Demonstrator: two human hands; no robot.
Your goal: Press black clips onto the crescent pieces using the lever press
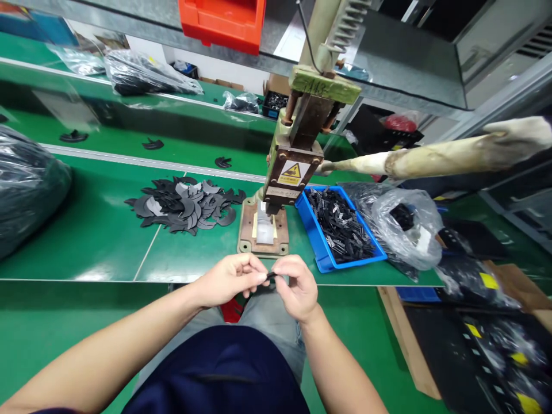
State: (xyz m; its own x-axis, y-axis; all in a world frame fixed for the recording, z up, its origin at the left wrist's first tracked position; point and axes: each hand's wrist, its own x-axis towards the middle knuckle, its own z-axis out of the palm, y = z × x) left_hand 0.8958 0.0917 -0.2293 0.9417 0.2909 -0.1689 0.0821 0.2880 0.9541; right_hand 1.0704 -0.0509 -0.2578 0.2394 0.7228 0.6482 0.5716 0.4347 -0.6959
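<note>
My left hand [228, 279] and my right hand [297, 287] meet in front of my lap, just below the table edge. Both pinch one small black part [271, 276] between their fingertips. Directly ahead stands a small hand press [297, 155] on a brown base plate [245, 227] with a pale fixture block [265, 230] under its ram. A blue tray [321, 256] full of small black parts sits right of the press. A heap of flat black crescent-shaped pieces [185, 204] lies left of it.
The press lever [431, 158], wrapped in pale tape, juts out to the right. A clear bag of black parts [405, 227] lies beside the tray. A large dark bag [26, 184] sits far left. An orange bin [224, 23] hangs overhead. Cardboard and bagged parts cover the floor at right.
</note>
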